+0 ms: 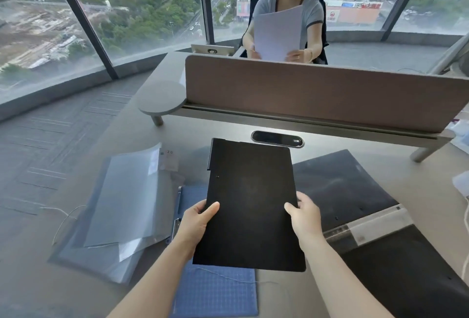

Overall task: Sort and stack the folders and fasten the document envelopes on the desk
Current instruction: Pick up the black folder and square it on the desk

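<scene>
I hold a black folder (pixel 250 201) flat above the desk, closed. My left hand (pixel 196 220) grips its left edge and my right hand (pixel 305 213) grips its right edge, thumbs on top. Under it lies a blue grid-patterned folder (pixel 215 292) with a thin string across it. On the left sits a pile of translucent grey plastic envelopes (pixel 121 203) with a loose white string. To the right a large open black folder (pixel 355 190) lies spread out, with a clear label strip (pixel 368 227) along its spine.
A brown divider panel (pixel 317 91) runs across the back of the desk, with a cable port (pixel 278 139) in front of it. Beyond it a seated person holds white paper. White items lie at the far right edge (pixel 460 183). The desk's left edge drops to grey carpet.
</scene>
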{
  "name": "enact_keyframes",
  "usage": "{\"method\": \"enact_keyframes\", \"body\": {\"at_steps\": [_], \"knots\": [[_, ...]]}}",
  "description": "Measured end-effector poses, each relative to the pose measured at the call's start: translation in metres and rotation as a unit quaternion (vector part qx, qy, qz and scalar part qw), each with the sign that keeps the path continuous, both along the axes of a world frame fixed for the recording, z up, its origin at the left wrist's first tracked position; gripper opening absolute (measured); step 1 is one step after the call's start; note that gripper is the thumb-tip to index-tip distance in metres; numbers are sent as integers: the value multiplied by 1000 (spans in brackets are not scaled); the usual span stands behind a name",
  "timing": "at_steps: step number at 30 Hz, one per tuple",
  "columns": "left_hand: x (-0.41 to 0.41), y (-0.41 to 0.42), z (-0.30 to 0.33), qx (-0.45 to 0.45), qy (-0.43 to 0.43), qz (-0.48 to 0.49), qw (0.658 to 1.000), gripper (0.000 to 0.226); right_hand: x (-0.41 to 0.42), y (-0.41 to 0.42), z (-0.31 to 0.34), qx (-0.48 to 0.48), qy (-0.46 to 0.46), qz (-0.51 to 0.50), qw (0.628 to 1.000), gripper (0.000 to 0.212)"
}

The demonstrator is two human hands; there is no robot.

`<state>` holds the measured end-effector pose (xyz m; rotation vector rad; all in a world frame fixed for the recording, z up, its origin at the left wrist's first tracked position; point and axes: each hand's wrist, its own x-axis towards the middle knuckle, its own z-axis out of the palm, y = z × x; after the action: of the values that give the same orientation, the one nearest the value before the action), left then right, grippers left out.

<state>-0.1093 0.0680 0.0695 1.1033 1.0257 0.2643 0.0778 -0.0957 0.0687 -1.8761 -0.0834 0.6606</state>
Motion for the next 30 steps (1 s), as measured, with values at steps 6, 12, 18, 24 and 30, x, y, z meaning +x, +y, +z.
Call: {"method": "enact_keyframes", "body": {"at_steps": [6,12,18,24,30], "knots": [[-43,9,-23,8,51,52,997,18,-34,18,-29,-16,28,50,998,29],[-89,6,-48,-2,94,88,992,14,-69,24,-63,-57,61,105,991,28],[-98,7,-61,108,158,37,981,10,-75,24,-75,-92,53,117,987,22],[-109,2,-75,220,259,-9,940,23,-84,26,-78,-154,13,155,976,15],[-108,-4,-77,289,305,-7,908,30,-83,29,-87,-230,-30,163,959,17]]}}
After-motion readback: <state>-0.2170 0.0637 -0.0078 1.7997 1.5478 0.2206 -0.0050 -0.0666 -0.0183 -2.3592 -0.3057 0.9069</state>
